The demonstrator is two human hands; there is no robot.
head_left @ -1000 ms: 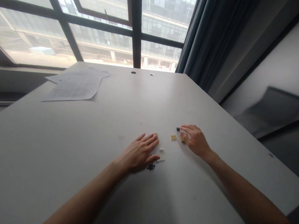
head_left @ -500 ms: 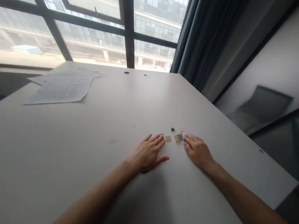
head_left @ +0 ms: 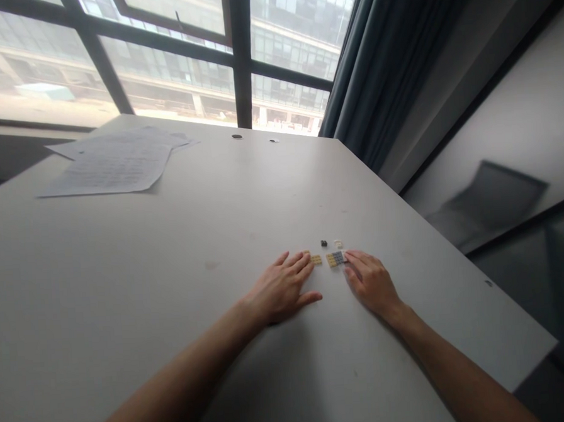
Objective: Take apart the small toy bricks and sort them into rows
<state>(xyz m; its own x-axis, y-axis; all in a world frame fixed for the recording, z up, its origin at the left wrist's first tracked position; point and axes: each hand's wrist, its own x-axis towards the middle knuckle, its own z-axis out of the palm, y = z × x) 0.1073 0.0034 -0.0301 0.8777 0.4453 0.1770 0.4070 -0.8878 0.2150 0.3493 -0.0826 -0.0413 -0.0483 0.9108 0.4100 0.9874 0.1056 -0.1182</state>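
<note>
My left hand [head_left: 286,287] lies flat on the table, fingers stretched and thumb spread. Its fingertips cover part of some small tan toy bricks; the studded tan brick [head_left: 317,259] shows just beyond them. Across a narrow gap sits another tan brick [head_left: 332,260], side by side with a grey brick [head_left: 338,258]. At the right end of that row, my right hand [head_left: 371,283] has its fingers bent together around a white brick [head_left: 344,256], which they mostly hide. Behind the row lie a small black piece [head_left: 324,243] and small white pieces [head_left: 338,243].
The white table [head_left: 171,267] reaches back to large windows. Printed papers [head_left: 109,166] overlap at its far left. Two round holes are near the back edge, one of them a dark hole [head_left: 237,136]. A dark curtain [head_left: 373,61] hangs at the right.
My left hand has slid slightly right, and the gap beside the small tan brick at its fingertips has closed. The right hand stays with the row; the whole view has shifted a little.
</note>
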